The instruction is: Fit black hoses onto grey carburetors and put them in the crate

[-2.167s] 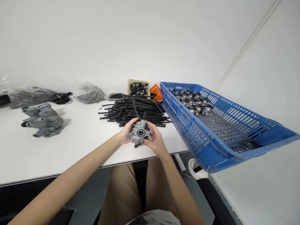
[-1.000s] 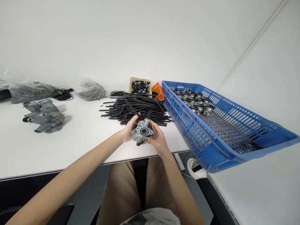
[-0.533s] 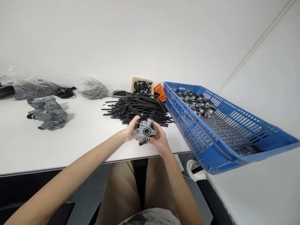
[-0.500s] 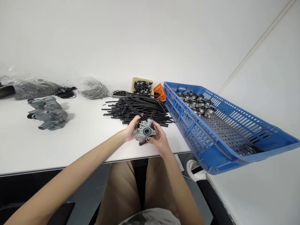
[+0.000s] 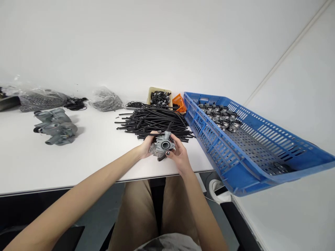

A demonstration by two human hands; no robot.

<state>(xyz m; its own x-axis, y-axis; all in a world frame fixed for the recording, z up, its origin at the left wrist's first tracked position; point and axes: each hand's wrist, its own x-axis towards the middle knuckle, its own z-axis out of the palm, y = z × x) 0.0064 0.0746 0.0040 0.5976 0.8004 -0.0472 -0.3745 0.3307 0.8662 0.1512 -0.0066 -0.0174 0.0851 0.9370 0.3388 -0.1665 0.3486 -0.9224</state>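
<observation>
Between my two hands is a grey metal carburetor (image 5: 165, 144), its round bore facing me and a black-capped neck pointing up. My left hand (image 5: 146, 146) is closed on its left side, with the fingers partly hidden behind it. My right hand (image 5: 181, 157) grips the right side, thumb near the lower front. A black rubber hose (image 5: 148, 134) runs left from the top of the carburetor by my left fingertips; whether it is attached or pinched there I cannot tell. Just beyond lies a pile of black hoses (image 5: 159, 118).
A blue crate (image 5: 225, 153) holding several carburetors (image 5: 221, 116) stands on the right. More carburetors (image 5: 56, 127) sit at left. Along the wall are clear bags of small parts (image 5: 104, 99), a cream tray (image 5: 150, 94) and an orange basket (image 5: 179, 101).
The hose by my left fingers has swung down from a slant to nearly level. Both hands still hold the carburetor, almost in the same place.
</observation>
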